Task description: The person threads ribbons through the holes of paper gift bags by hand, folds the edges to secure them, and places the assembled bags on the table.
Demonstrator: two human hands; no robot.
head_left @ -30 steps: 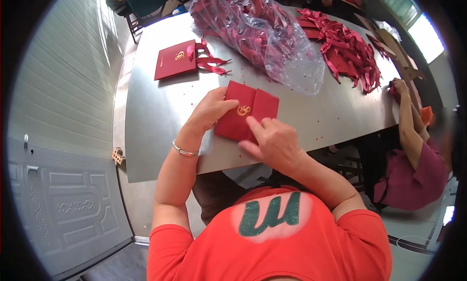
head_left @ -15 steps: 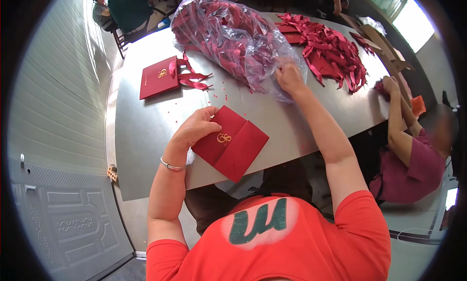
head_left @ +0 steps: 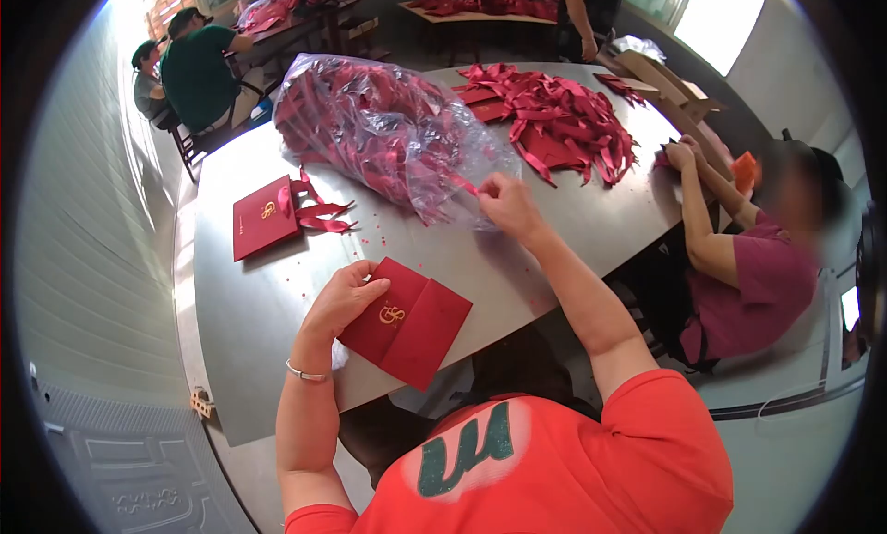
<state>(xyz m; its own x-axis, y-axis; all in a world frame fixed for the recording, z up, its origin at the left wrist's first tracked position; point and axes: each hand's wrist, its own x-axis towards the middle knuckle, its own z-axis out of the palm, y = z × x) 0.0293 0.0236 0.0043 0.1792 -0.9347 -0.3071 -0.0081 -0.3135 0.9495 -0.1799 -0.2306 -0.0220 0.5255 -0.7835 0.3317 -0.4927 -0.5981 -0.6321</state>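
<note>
My left hand (head_left: pixel 340 301) grips the upper left edge of a dark red paper gift bag (head_left: pixel 418 335) with a gold logo, its thumb on the front. The gift bag is held tilted above the near side of the metal table (head_left: pixel 517 289). Farther off, my right hand (head_left: pixel 510 207) pinches the end of a red ribbon (head_left: pixel 465 185) at the near right end of a clear plastic bag (head_left: pixel 393 132). That plastic bag is filled with many red ribbons.
Red gift bags with ribbons (head_left: pixel 265 218) lie at the table's left. A pile of red ribbons (head_left: pixel 573 127) covers the far right part. A person in a purple shirt (head_left: pixel 753 275) works at the right edge. Other people are at the back, near further tables.
The view has tilted up, showing more of the back of the room. My right hand has drawn back from the plastic bag, with a ribbon end now visible in its fingers.
</note>
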